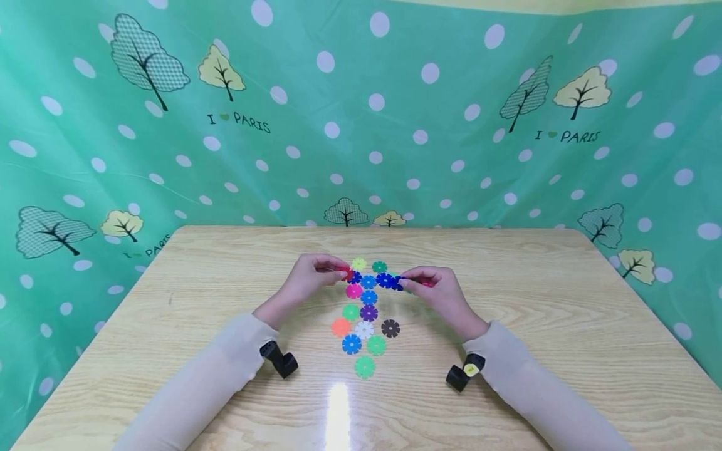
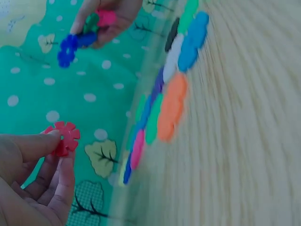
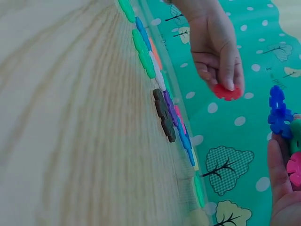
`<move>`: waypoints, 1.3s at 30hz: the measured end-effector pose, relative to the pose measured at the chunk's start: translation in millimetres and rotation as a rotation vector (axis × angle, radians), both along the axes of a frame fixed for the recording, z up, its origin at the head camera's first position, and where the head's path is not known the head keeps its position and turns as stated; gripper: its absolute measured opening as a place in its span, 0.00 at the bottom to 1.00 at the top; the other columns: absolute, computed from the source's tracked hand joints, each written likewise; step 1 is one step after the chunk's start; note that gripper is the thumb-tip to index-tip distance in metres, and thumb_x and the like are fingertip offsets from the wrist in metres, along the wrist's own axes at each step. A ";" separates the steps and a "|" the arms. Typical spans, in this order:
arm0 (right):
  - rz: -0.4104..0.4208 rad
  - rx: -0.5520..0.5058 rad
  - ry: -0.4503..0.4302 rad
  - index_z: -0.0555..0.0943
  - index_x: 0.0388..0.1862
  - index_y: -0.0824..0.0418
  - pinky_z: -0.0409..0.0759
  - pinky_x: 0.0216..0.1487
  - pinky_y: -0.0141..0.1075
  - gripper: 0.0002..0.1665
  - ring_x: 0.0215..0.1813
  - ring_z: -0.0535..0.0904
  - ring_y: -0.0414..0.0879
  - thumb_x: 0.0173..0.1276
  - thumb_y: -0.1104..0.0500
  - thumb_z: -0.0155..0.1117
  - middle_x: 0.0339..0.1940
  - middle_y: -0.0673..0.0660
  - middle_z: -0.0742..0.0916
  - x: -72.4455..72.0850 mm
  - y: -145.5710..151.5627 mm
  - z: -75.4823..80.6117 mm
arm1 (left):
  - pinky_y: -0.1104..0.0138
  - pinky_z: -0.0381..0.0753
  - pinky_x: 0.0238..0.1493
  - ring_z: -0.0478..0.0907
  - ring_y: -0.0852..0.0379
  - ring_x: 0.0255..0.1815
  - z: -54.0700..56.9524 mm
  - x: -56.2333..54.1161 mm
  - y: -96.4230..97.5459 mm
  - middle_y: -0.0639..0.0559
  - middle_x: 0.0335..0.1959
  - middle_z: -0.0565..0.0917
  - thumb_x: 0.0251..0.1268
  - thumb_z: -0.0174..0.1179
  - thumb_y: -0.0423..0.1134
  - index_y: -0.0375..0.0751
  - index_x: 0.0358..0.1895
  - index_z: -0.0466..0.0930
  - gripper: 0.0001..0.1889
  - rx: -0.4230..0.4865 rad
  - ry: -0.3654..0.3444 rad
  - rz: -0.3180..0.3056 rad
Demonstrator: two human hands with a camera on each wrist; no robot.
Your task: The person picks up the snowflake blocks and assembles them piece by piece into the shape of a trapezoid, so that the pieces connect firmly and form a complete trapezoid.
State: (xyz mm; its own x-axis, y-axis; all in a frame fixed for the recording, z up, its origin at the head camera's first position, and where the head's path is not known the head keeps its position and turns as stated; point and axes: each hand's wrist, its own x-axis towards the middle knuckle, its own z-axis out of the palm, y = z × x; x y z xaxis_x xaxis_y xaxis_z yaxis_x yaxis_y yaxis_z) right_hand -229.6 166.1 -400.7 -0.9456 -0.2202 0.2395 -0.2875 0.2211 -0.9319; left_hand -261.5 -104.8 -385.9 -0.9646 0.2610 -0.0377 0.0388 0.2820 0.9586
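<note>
My left hand [image 1: 310, 277] pinches a red notched snowflake disc [image 2: 69, 137] between thumb and fingertips, raised over the far middle of the table. To its right, my right hand [image 1: 442, 293] grips a small piece of joined snowflake discs. In the right wrist view that piece shows blue discs [image 3: 278, 112] at its free end, a partly hidden green disc [image 3: 296, 134] and a pink disc [image 3: 295, 168] near the palm. The hands are apart, with the blue end pointing toward the red disc.
Between the forearms, several loose discs lie flat on the wooden table [image 1: 225, 369], among them an orange disc [image 1: 341, 327], a dark brown disc [image 1: 390, 328], a purple disc [image 1: 369, 313] and a white disc [image 1: 364, 330]. A green patterned cloth [image 1: 361, 144] hangs behind the table.
</note>
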 end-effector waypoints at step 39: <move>-0.004 -0.048 -0.063 0.83 0.40 0.69 0.82 0.40 0.36 0.11 0.36 0.82 0.43 0.62 0.62 0.67 0.37 0.60 0.87 3.2 0.2 6.3 | 0.48 0.81 0.41 0.82 0.40 0.37 7.6 30.7 47.1 0.45 0.35 0.87 0.57 0.65 0.31 0.35 0.40 0.85 0.07 0.172 0.208 0.013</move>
State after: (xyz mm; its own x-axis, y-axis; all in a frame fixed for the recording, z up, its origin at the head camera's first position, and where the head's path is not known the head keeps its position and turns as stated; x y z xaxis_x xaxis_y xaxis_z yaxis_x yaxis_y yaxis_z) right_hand -226.3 166.3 -394.4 -0.9598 -0.2065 0.1899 -0.2276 0.1772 -0.9575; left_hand -230.8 -57.7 -378.4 -0.9503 0.2339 0.2054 0.2374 0.1178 0.9642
